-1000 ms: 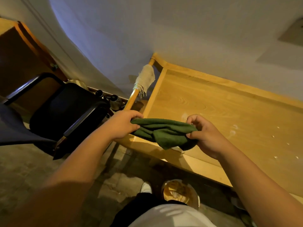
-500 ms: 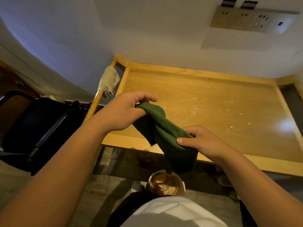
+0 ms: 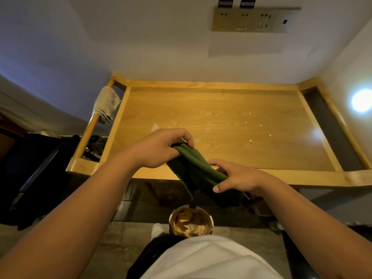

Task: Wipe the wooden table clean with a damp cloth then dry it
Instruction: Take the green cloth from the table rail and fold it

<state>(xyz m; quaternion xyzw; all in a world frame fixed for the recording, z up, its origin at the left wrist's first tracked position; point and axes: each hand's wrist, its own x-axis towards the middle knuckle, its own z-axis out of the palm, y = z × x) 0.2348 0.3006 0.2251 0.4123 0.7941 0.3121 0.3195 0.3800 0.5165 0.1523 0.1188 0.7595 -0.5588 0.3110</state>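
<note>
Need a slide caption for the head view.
Both hands, left hand and right hand, twist a green cloth above the crumb-strewn wooden table.

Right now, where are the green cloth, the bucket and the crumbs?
green cloth (image 3: 194,168): head view, twisted middle between the hands.
bucket (image 3: 190,222): head view, its inside, on the floor.
crumbs (image 3: 250,140): head view, one white speck on the table.

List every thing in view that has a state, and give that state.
green cloth: twisted, stretched between both hands
left hand: grips cloth's upper end
right hand: grips cloth's lower end
wooden table: crumbs scattered, unwiped
beige rag: draped over side rail
bucket: on floor, holds liquid
</note>
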